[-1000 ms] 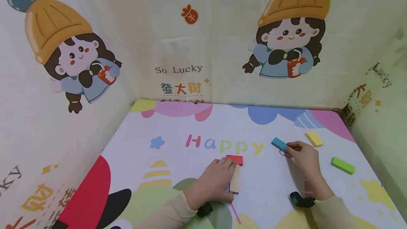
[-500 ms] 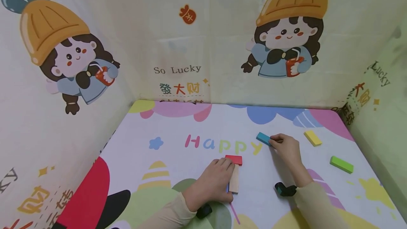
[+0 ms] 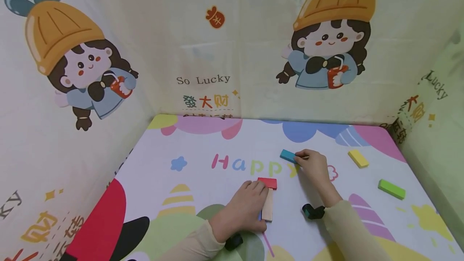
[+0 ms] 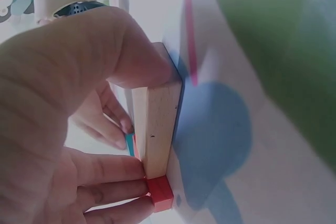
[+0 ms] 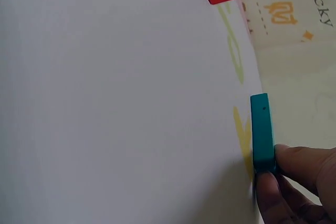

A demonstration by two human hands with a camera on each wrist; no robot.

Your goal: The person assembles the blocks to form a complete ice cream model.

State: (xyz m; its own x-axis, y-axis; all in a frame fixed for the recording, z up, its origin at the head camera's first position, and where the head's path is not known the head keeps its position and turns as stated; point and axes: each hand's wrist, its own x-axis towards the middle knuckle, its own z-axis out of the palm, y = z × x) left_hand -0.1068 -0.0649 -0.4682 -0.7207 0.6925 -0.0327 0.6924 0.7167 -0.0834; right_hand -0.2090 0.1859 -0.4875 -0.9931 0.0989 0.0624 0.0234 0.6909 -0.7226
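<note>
A natural wood block (image 3: pixel 268 206) lies lengthwise on the play mat, a red block (image 3: pixel 268 183) crossing its far end. My left hand (image 3: pixel 243 208) holds this pair, thumb on the wood block's near end and fingertips against the red one. A strip of dark blue (image 3: pixel 259 215) shows along the wood block's left side, mostly hidden by the hand. Further back and to the right, my right hand (image 3: pixel 314 168) pinches one end of a teal-blue block (image 3: pixel 288 156) between thumb and fingers. In the right wrist view that block (image 5: pixel 262 129) points away from the fingertips, above the printed yellow letter.
On the right of the mat lie a yellow block (image 3: pixel 358 159) and, nearer, a green block (image 3: pixel 391 189). Patterned cloth walls (image 3: pixel 203 51) stand behind the mat and along both sides. Black wrist cameras (image 3: pixel 313 212) sit below the hands.
My right hand has carried the teal-blue block leftward and slightly back, from beside the printed flower to above the end of "Happy". My left hand stays on the wood and red blocks.
</note>
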